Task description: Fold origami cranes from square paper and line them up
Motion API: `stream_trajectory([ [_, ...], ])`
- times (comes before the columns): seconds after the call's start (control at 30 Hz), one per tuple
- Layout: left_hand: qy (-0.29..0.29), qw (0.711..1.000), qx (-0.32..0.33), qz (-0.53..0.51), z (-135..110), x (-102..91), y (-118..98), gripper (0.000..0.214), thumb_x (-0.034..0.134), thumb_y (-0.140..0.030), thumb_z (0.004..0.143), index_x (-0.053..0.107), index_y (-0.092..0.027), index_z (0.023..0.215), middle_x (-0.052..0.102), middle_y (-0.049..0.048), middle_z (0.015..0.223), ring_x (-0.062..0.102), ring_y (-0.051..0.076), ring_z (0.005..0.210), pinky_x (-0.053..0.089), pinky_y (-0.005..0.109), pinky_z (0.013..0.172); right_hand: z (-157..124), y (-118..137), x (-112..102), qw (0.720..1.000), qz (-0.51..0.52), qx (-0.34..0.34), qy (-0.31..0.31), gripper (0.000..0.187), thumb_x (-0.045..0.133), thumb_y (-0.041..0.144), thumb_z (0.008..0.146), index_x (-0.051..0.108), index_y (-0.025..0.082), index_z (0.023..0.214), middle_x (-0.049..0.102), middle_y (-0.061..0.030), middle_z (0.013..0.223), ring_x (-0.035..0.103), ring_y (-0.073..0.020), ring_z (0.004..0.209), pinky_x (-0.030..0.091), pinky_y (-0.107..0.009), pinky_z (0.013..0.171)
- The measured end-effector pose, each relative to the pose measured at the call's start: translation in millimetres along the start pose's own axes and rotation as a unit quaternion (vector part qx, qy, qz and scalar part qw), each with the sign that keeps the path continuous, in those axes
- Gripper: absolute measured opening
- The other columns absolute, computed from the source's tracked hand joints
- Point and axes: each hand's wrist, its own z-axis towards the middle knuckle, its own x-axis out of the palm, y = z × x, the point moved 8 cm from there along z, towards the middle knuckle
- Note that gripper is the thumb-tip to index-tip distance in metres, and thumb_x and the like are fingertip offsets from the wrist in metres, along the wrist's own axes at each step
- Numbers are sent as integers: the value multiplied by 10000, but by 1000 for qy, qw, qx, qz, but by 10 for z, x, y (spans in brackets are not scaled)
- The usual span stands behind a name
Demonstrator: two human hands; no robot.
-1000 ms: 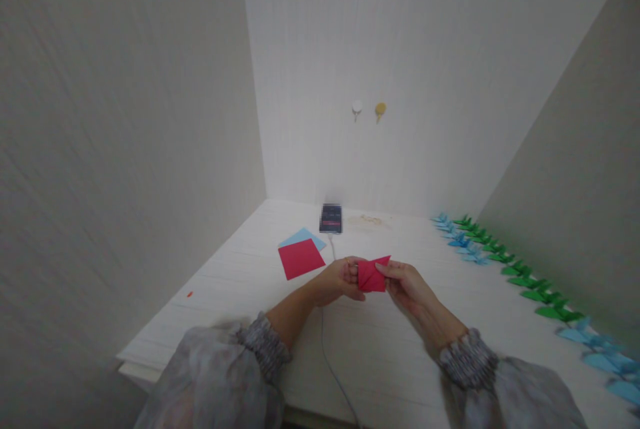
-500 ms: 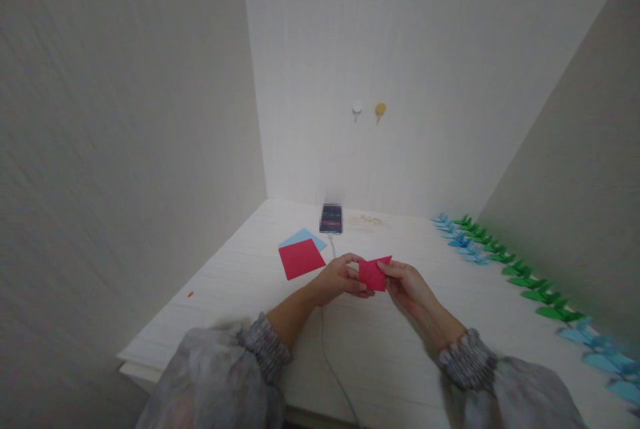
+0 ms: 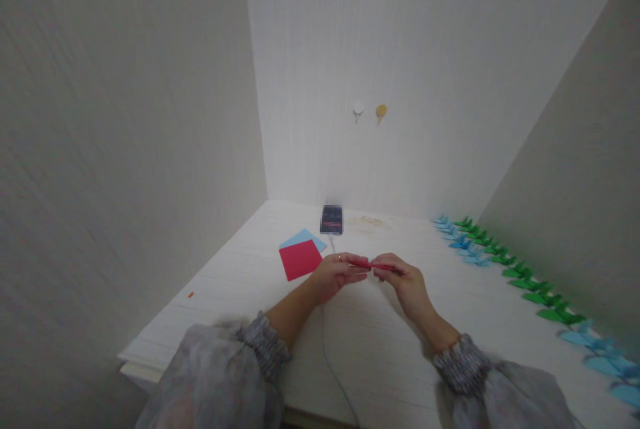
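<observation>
A small piece of folded red origami paper (image 3: pixel 371 265) is held up between both hands, seen nearly edge-on as a thin strip. My left hand (image 3: pixel 334 277) pinches its left part, with a ring showing on one finger. On the other side, my right hand (image 3: pixel 403 280) grips the right end between thumb and fingers. The fold details are hidden at this angle. To the left of my left hand, a flat red sheet (image 3: pixel 299 261) lies over a light blue sheet (image 3: pixel 306 236) on the white table (image 3: pixel 235 282).
A phone (image 3: pixel 332 220) lies at the back, its white cable (image 3: pixel 327 349) running under my left hand to the front edge. Along the right side stand rows of green paper cranes (image 3: pixel 540 294) and blue ones (image 3: pixel 597 349). An orange scrap (image 3: pixel 191 295) lies far left.
The folded red paper has been tilted from facing me to nearly edge-on. My right hand has turned, its fingers now curled over the paper's right end.
</observation>
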Motion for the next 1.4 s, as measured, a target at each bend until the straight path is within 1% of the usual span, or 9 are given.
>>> stream_trajectory([
  [0.17,-37,999,-12,-28,15,-60,13,240,542,-316,701,584,-87,759,620,106,845,585,151,764,432,307,770,0,47,10,999,15,-22,44,77,647,195,625,649,218,698,599,-24,830,539,-177,829,402,-310,777],
  [0.23,-48,998,-32,-2,11,-68,59,223,602,-285,661,557,-107,787,612,65,749,579,115,653,451,272,683,-6,52,57,997,19,-15,75,69,652,203,620,649,218,687,607,-26,821,548,-180,814,412,-315,766],
  [0.37,-33,997,-54,35,7,-56,127,423,706,-149,529,500,-138,898,593,22,694,574,115,596,451,262,601,-31,127,168,991,3,-24,135,45,624,217,659,652,227,693,605,-36,851,553,-184,831,421,-323,766],
  [0.53,-73,996,-13,56,48,-178,104,448,713,-130,503,491,-126,892,602,29,683,574,118,593,430,225,558,-56,290,206,972,-127,-115,159,240,630,218,658,631,256,895,520,-62,1028,487,-209,969,379,-356,848],
  [0.6,-97,994,5,52,55,-221,79,460,715,-125,493,485,-130,892,612,35,718,576,124,605,436,243,578,-72,316,220,957,-186,-154,161,295,639,223,651,617,262,943,478,-72,1081,449,-223,1015,366,-374,867],
  [0.73,-111,992,23,57,46,-219,41,409,693,-144,531,502,-120,892,618,60,782,579,138,638,443,279,625,-101,299,256,932,-254,-209,153,168,601,225,693,650,253,851,437,-75,1114,418,-231,1042,373,-393,869],
  [0.93,-97,995,8,28,45,-163,65,228,653,-127,579,505,-108,752,611,40,704,569,124,594,445,273,618,-107,277,245,924,-277,-234,125,117,565,224,727,660,249,791,430,-68,1103,435,-225,1016,414,-384,831],
  [1.13,-73,997,12,-32,38,-80,35,240,645,-114,589,478,-117,761,607,39,712,577,127,614,456,271,624,-106,358,207,918,-280,-262,97,140,586,213,711,657,268,819,331,-48,1225,380,-251,1073,360,-445,875],
  [1.4,-36,999,17,-8,36,-56,38,336,651,-116,586,451,-149,853,610,60,834,596,150,704,461,323,695,-29,231,127,959,-214,-178,60,91,549,260,738,633,226,734,304,-50,1241,415,-225,1025,360,-409,867],
])
